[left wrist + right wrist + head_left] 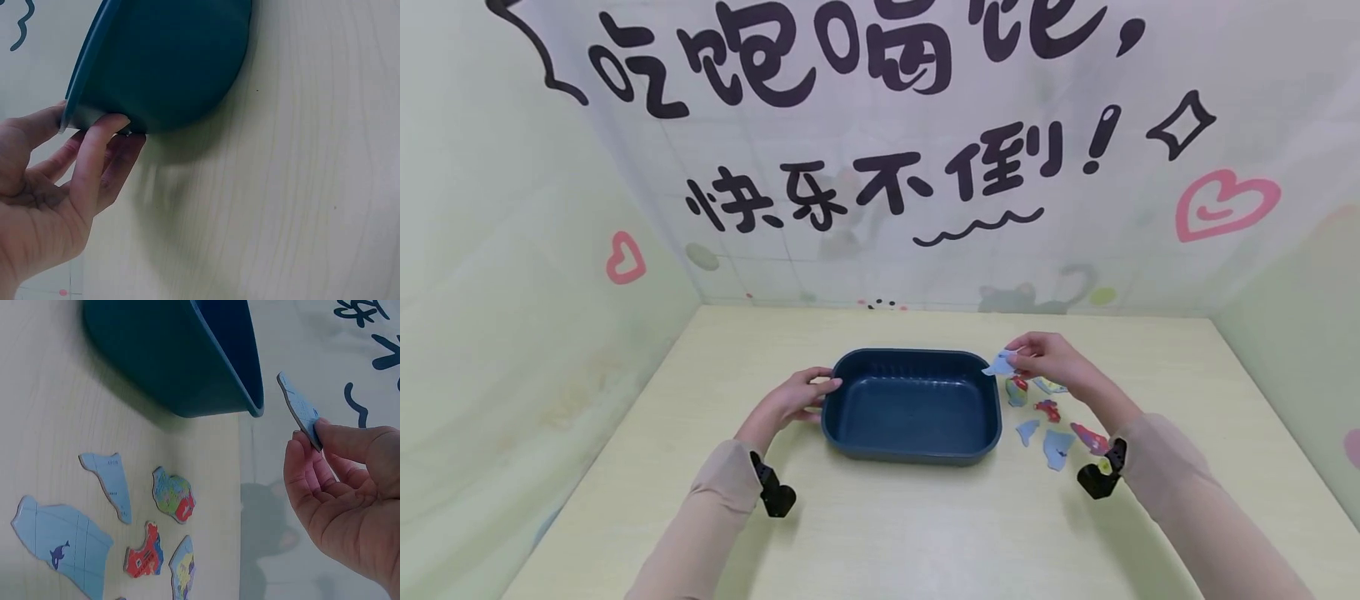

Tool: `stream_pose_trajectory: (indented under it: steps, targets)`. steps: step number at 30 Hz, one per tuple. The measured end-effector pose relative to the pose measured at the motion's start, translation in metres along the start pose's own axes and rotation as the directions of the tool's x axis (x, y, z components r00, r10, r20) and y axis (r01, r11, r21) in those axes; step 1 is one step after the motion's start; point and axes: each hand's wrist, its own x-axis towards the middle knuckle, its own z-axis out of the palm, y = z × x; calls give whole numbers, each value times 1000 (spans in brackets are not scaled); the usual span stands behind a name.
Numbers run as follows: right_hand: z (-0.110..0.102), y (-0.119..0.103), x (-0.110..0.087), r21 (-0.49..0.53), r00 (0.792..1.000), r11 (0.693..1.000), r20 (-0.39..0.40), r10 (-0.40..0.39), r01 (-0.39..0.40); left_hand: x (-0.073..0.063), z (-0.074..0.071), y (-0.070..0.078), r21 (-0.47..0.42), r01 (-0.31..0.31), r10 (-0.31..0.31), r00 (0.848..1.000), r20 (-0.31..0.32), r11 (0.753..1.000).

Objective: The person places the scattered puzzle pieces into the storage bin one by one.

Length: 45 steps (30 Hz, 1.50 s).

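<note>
Pinching a pale blue puzzle piece (300, 410) between thumb and fingertips, my right hand (1051, 360) hovers just off the far right corner of the dark blue plastic tub (850, 446), with the piece lifted clear of the table (925, 533) and tilted on edge near the tub's rim. Below and beside that hand, toward my own body, the other map puzzle pieces lie flat on the wood: a large light blue piece with a small whale (59, 547), a narrow blue piece (109, 484), a green and red piece (174, 495), a red piece (145, 553), and a pale one (183, 572) partly cut off at the edge of the right wrist view. None of them touch the tub. My left hand (793, 400) is on the opposite side, its fingers (94, 156) gently bent against the tub's left wall just under the rim, thumb above near the lip, steadying it without wrapping all the way around. The tub sits between my two hands, upright on the table, and its inside holds no pieces that I can see.
</note>
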Motion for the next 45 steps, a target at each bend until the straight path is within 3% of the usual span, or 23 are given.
stream_pose_trajectory:
  steps: [9,22,45]
  targets:
    - [21,-14,14,15,999,1000,35,-17,16,1,1,-2,-13,4,-4,1000,-3,1000]
    - [54,-30,35,45,997,998,71,35,-38,-2,4,1,-36,4,-4,1000,0,999]
    - [102,-72,69,-50,978,995,186,98,-90,1,5,0,-23,17,-17,999,-28,1000]
